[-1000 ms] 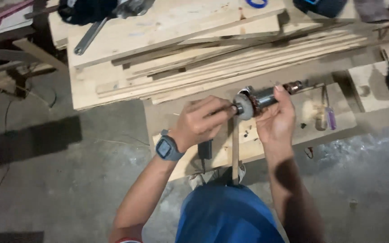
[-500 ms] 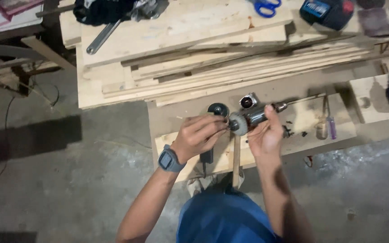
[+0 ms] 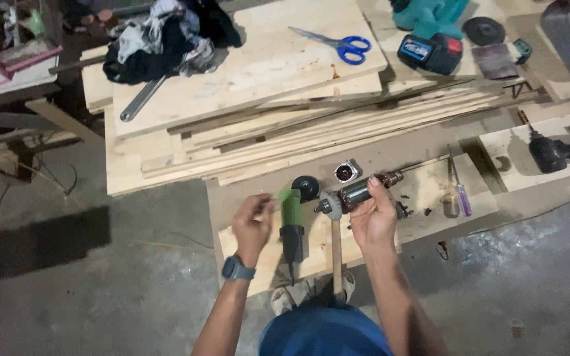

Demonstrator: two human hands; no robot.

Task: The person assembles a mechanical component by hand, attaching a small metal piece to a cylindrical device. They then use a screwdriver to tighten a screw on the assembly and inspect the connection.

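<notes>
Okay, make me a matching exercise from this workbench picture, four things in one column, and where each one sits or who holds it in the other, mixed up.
Things:
1. motor armature
2. blue-handled scissors
3. green grinder body
4. screwdriver with a purple handle

Places:
A. on the top plywood sheet, far side of the bench
B. held in the right hand
C. lying on the near board, right of the hands
D. on the near board between the hands, beside the left hand

Pairs: 1-B, 2-A, 3-D, 4-C
</notes>
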